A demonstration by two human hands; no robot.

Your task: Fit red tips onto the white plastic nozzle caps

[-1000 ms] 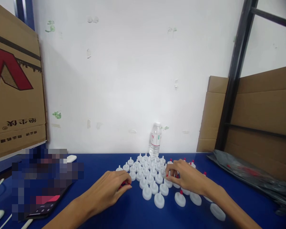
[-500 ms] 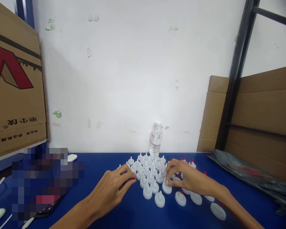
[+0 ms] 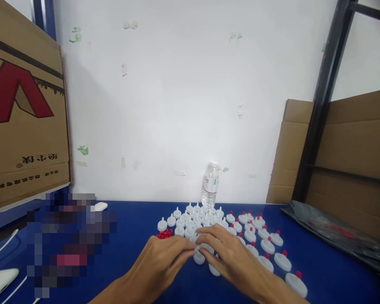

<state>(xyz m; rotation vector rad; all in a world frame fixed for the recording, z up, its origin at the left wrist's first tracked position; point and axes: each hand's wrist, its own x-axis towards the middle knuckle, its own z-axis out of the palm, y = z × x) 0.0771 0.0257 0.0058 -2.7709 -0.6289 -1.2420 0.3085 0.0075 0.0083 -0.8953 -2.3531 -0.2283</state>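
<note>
My left hand (image 3: 169,261) is closed in a pinch, its fingertips meeting those of my right hand over the near edge of a group of white nozzle caps (image 3: 189,232). A red tip showed in this pinch a moment earlier; now the fingers hide it. My right hand (image 3: 228,251) curls with thumb and fingers around a white nozzle cap (image 3: 208,248), mostly covered by the fingers. Beside my left hand lies a pile of small red tips (image 3: 164,234). To the right stand several white caps with red tips on their nozzles (image 3: 282,261).
A clear water bottle (image 3: 210,185) stands against the white wall behind the caps. Cardboard boxes (image 3: 28,139) rise at left, with cardboard (image 3: 289,152) at right. A dark plastic bag (image 3: 335,232) lies on the blue table (image 3: 129,228) at right. White cables (image 3: 3,249) run at left.
My left hand has moved right, uncovering the red pile. My right hand has shifted left and slightly nearer, so both hands' fingertips now meet. The view has turned slightly left.
</note>
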